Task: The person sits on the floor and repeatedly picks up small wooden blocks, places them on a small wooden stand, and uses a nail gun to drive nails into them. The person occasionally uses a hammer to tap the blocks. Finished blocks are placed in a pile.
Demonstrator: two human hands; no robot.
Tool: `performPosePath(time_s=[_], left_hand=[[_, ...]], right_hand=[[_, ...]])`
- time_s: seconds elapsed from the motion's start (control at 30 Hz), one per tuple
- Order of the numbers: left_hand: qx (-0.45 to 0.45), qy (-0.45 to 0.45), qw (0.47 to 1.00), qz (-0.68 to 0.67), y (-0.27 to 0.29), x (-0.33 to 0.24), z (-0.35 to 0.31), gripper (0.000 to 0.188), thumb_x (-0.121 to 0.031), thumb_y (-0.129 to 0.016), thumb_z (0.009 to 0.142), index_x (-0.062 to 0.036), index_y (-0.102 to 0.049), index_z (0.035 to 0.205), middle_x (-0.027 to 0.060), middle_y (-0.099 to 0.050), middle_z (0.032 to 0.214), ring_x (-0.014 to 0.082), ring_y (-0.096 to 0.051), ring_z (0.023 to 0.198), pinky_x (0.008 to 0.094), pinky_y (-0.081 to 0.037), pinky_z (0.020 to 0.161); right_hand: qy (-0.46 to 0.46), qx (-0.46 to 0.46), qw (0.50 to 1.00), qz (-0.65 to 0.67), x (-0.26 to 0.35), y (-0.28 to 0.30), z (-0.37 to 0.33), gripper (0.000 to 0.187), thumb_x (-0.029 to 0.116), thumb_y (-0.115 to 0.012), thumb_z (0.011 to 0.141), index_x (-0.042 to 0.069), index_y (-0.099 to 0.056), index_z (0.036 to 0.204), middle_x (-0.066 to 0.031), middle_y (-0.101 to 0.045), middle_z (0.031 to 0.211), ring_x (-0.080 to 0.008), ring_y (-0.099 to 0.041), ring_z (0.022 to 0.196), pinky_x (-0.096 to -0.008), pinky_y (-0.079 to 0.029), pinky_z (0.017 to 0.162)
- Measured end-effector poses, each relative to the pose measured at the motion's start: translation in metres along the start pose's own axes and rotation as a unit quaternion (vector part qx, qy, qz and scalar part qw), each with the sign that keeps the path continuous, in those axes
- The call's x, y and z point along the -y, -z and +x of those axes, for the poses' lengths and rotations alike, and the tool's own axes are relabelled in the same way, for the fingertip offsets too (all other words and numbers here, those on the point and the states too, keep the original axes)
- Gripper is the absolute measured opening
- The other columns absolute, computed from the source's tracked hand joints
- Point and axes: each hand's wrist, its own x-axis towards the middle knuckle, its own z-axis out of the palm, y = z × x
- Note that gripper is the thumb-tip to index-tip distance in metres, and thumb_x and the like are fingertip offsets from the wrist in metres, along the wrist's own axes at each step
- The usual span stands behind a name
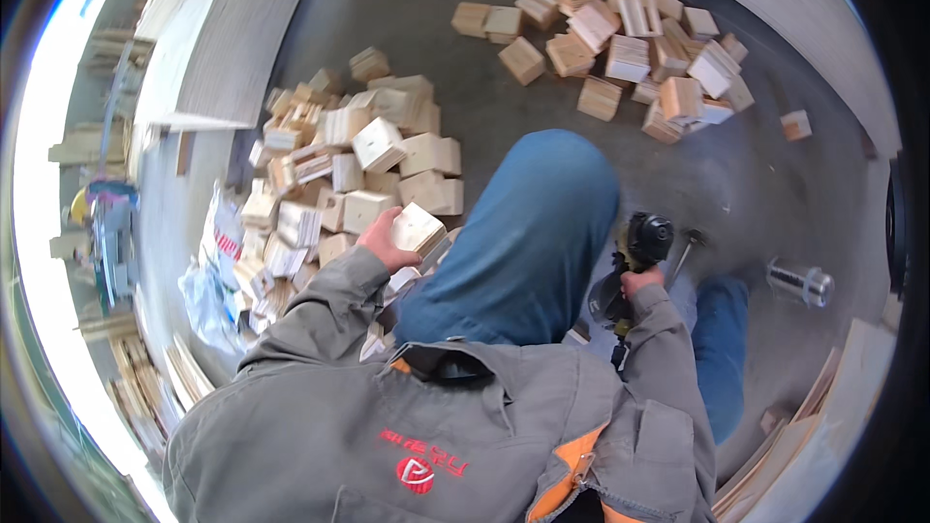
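My left hand (386,244) is closed on a pale wooden block (418,229), beside my raised left knee and at the near edge of a large heap of similar blocks (383,147). The fingers lie along the block's left side and its near corner. My right hand (641,281) wraps round the handle of a black nail gun (647,240), held upright to the right of my knee. Its lower part is partly hidden by my sleeve and leg. Just right of the nail gun, a hammer (688,248) rests on the floor.
A second heap of wooden blocks (639,39) lies at the far right, with one stray block (796,125) apart from it. A shiny metal cylinder (802,283) lies on the right. White plastic bags (215,281) sit left of the near heap. Large boards (228,39) stand far left.
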Motion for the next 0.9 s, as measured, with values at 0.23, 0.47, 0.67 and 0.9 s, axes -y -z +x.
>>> performPosePath(time_s=[0.23, 0.47, 0.67, 0.9], left_hand=[[-0.1, -0.008, 0.994, 0.038, 0.079, 0.065, -0.003, 0.105, -0.032, -0.091, 0.056, 0.0041, -0.045, 0.144, 0.027, -0.056, 0.137, 0.0371, -0.055, 0.13, 0.04, -0.043, 0.113], [-0.292, 0.101, 0.933, 0.185, 0.24, 0.171, 0.025, 0.105, -0.028, -0.088, 0.058, 0.0022, -0.042, 0.148, 0.0256, -0.052, 0.142, 0.0377, -0.05, 0.134, 0.0412, -0.042, 0.114], [-0.336, 0.129, 0.901, 0.241, 0.249, 0.157, 0.02, 0.103, -0.032, -0.091, 0.063, -0.0021, -0.044, 0.149, 0.0237, -0.052, 0.145, 0.038, -0.046, 0.137, 0.0421, -0.039, 0.116], [-0.15, -0.014, 0.975, 0.164, 0.102, 0.081, 0.045, 0.069, -0.03, -0.083, 0.076, 0.0002, -0.06, 0.134, 0.0232, -0.064, 0.13, 0.0366, -0.058, 0.126, 0.0424, -0.045, 0.11]], right_hand=[[0.035, -0.016, 0.999, 0.027, -0.003, 0.001, 0.0, 0.039, -0.004, -0.067, 0.073, -0.007, -0.057, 0.11, -0.0143, -0.063, 0.064, -0.0259, -0.062, 0.048, -0.0397, -0.049, 0.043], [0.018, 0.025, 0.999, 0.022, 0.0, 0.006, 0.002, 0.036, -0.004, -0.067, 0.074, -0.008, -0.058, 0.109, -0.0142, -0.063, 0.065, -0.026, -0.062, 0.049, -0.0392, -0.05, 0.045], [0.021, 0.022, 0.996, 0.079, -0.007, 0.014, 0.008, 0.038, -0.003, -0.066, 0.074, -0.009, -0.058, 0.111, -0.0143, -0.063, 0.066, -0.0256, -0.062, 0.049, -0.0401, -0.05, 0.044], [-0.005, 0.024, 0.999, 0.036, 0.005, 0.009, 0.001, 0.035, 0.0, -0.069, 0.074, -0.007, -0.061, 0.107, -0.0133, -0.064, 0.067, -0.0243, -0.062, 0.05, -0.0398, -0.051, 0.046]])
